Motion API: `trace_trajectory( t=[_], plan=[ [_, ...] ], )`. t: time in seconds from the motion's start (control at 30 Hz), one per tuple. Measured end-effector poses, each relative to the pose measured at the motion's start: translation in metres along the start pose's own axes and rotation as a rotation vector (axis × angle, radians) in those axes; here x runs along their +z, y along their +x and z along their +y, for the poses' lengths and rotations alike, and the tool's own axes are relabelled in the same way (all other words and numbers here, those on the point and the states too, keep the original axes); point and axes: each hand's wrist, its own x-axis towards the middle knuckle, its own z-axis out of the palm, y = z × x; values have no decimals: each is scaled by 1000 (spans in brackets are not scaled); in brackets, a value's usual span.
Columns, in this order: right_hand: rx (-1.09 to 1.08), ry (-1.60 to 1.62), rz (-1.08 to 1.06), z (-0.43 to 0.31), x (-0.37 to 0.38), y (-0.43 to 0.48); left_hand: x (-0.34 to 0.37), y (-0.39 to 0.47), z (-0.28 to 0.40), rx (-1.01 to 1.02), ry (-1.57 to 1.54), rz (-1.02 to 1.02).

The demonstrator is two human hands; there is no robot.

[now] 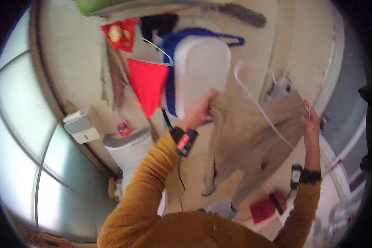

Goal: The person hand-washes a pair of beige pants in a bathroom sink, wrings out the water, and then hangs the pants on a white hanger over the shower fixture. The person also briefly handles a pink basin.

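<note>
Brown trousers (pixel 235 139) hang spread between my two hands, the legs dangling toward the floor. My left hand (pixel 201 108) grips the upper edge at one side. My right hand (pixel 311 124) grips the opposite side. A pale pink plastic hanger (pixel 257 104) slants across the front of the cloth, and part of it shows beside my right fingers. Blur leaves unclear exactly how my right hand bears on the hanger. Each wrist carries a black strapped device.
Ahead, a white plastic basin (pixel 203 68) overlaps a blue item (pixel 170 77). Red cloth (pixel 148 83) hangs near a pale green hanger (pixel 161 48). To the left are a white toilet (pixel 128 152) and a wall-mounted dispenser (pixel 82 125). A red item (pixel 263 209) lies low on the right.
</note>
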Motion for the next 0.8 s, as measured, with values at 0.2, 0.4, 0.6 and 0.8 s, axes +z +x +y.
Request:
trace_trajectory(
  t=[0.2,0.4,0.6,0.8],
  plan=[
    [101,-26,112,28,-25,-24,29,-6,4,252,117,66],
    [244,-55,247,40,-35,-55,26,51,6,167,-63,14],
    [346,-107,274,58,-57,-67,37,79,5,155,16,28],
    [616,-258,232,89,-65,-102,62,64,5,261,272,-37]
  ],
)
